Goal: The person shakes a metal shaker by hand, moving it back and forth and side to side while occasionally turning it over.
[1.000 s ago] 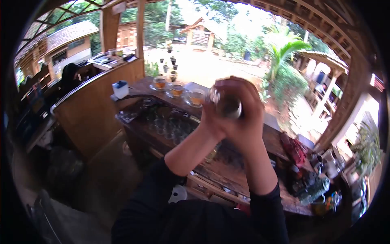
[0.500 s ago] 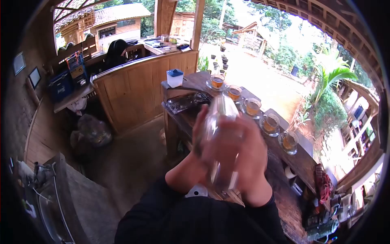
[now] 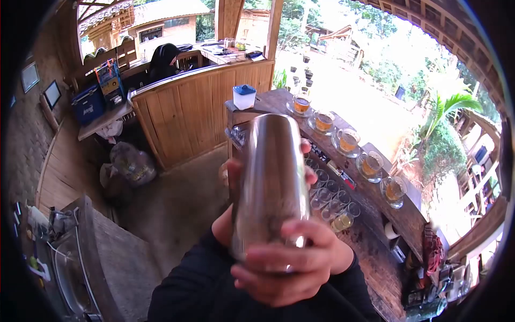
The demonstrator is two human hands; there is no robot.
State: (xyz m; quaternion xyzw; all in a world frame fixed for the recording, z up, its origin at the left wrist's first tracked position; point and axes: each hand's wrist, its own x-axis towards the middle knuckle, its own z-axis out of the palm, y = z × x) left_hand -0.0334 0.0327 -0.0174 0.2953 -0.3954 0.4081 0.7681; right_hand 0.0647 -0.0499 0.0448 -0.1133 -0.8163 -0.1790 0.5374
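Observation:
A metal cocktail shaker (image 3: 271,182), blurred by motion, is held up in front of me between both hands. Behind its left side is my left hand (image 3: 223,225), closed around it; fingertips show past its right edge, and the rest is hidden. My right hand (image 3: 298,263) wraps the lower part from the front, its fingers across the metal. Beyond the shaker, several glass cups of amber drink, one a cup (image 3: 370,165) on a saucer, stand in a row along the wooden counter (image 3: 365,190).
Several empty drinking glasses (image 3: 332,201) stand on the lower shelf. A white tub with blue lid (image 3: 244,97) sits at the counter's far end. A person in black (image 3: 163,61) is behind the wooden partition (image 3: 204,107). A sink (image 3: 72,279) is at lower left.
The shaker has swung from a blurred, foreshortened pose to a longer side view. My right hand has moved lower on it. The view has shifted slightly, so the counter appears farther right.

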